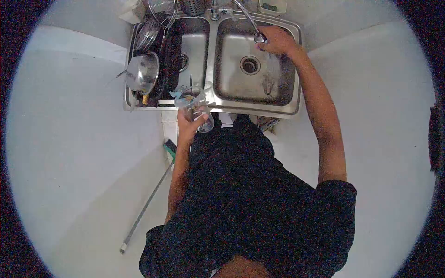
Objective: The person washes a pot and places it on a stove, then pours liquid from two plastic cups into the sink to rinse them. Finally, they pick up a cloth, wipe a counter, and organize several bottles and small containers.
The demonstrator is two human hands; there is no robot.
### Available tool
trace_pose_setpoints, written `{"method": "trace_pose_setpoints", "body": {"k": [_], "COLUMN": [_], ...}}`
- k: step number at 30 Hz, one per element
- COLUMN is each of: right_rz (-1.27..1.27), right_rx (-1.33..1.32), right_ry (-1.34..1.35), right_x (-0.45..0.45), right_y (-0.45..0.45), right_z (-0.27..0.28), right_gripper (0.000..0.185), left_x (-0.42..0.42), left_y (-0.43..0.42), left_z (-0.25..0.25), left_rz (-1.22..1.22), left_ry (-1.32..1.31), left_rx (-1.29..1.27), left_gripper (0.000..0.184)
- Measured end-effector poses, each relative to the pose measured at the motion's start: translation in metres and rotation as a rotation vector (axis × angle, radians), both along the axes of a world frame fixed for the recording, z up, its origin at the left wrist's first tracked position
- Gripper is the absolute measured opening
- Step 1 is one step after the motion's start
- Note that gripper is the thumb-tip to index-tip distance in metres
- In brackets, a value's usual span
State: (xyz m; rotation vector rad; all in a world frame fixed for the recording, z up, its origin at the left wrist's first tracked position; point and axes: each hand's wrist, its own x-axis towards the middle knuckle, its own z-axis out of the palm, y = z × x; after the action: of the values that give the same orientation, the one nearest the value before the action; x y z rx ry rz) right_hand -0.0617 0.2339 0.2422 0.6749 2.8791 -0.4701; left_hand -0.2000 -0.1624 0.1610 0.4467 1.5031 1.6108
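Observation:
At the front edge of the steel double sink (212,69), my left hand (189,125) is closed around clear plastic cups (202,116), whose open tops point up and away from me. Something light blue shows at their rim. Over the back right of the right basin, my right hand (278,41) grips the metal spray head (260,38) of a flexible hose (245,16). The spray head points down into the basin, where water seems to fall above the floor near the drain (250,65).
A dish rack with a clear bowl (143,73), a strainer (162,9) and other dishes fills the left basin's side. The faucet (215,11) stands at the back. A long-handled tool (147,206) leans at the lower left. White walls flank both sides.

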Motion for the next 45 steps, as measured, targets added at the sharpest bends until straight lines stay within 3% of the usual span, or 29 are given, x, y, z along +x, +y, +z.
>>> {"method": "trace_pose_setpoints", "body": {"k": [3, 4, 7, 8, 12, 15, 19, 22, 25, 31, 32, 35, 38, 42, 45], "right_rz": [-0.025, 0.024, -0.085, -0.159, -0.202, -0.358, -0.565, -0.545, -0.626, -0.552, -0.622, -0.477, -0.41, -0.753, -0.987], "right_rx": [-0.079, -0.004, -0.02, -0.177, -0.12, -0.279, -0.532, -0.384, -0.517, -0.14, -0.204, 0.072, 0.136, -0.26, -0.845], "right_ry": [0.099, 0.286, 0.151, 0.099, 0.308, 0.478, 0.485, 0.67, 0.712, 0.579, 0.509, 0.592, 0.612, 0.418, 0.514], "right_x": [-0.005, -0.004, -0.015, -0.019, -0.025, -0.03, -0.048, -0.051, -0.049, -0.017, -0.011, 0.005, 0.012, 0.022, 0.035], "right_y": [-0.021, -0.018, -0.036, -0.043, -0.056, -0.075, -0.087, -0.088, -0.085, -0.047, -0.044, -0.041, -0.041, -0.065, -0.082], "right_z": [0.012, -0.014, -0.013, -0.005, -0.035, -0.036, -0.04, -0.057, -0.072, -0.102, -0.097, -0.085, -0.076, -0.073, -0.129], "right_gripper": [0.051, 0.05, 0.053, 0.058, 0.054, 0.051, 0.044, 0.042, 0.046, 0.048, 0.052, 0.055, 0.053, 0.038, 0.029], "left_x": [-0.009, -0.013, -0.021, -0.02, -0.033, -0.045, -0.059, -0.067, -0.073, -0.072, -0.07, -0.071, -0.072, -0.069, -0.067], "left_y": [-0.004, -0.004, -0.008, -0.006, -0.01, -0.017, -0.023, -0.023, -0.022, -0.024, -0.025, -0.024, -0.022, -0.019, -0.011], "left_z": [0.001, 0.001, -0.01, 0.011, 0.007, 0.014, 0.019, 0.017, 0.02, 0.016, 0.023, 0.022, 0.008, 0.008, 0.019], "left_rz": [-0.039, -0.052, -0.065, -0.061, -0.123, -0.142, -0.121, -0.113, -0.128, -0.159, -0.157, -0.195, -0.234, -0.2, -0.193], "left_ry": [-0.022, -0.027, -0.026, -0.092, 0.016, -0.011, -0.077, -0.096, -0.099, -0.07, -0.071, -0.078, -0.053, 0.021, 0.032], "left_rx": [0.02, 0.027, 0.067, 0.057, 0.061, 0.097, 0.108, 0.09, 0.054, 0.039, 0.004, 0.052, 0.062, -0.012, 0.012], "left_gripper": [0.063, 0.063, 0.065, 0.068, 0.073, 0.075, 0.073, 0.073, 0.073, 0.073, 0.073, 0.074, 0.074, 0.076, 0.076]}}
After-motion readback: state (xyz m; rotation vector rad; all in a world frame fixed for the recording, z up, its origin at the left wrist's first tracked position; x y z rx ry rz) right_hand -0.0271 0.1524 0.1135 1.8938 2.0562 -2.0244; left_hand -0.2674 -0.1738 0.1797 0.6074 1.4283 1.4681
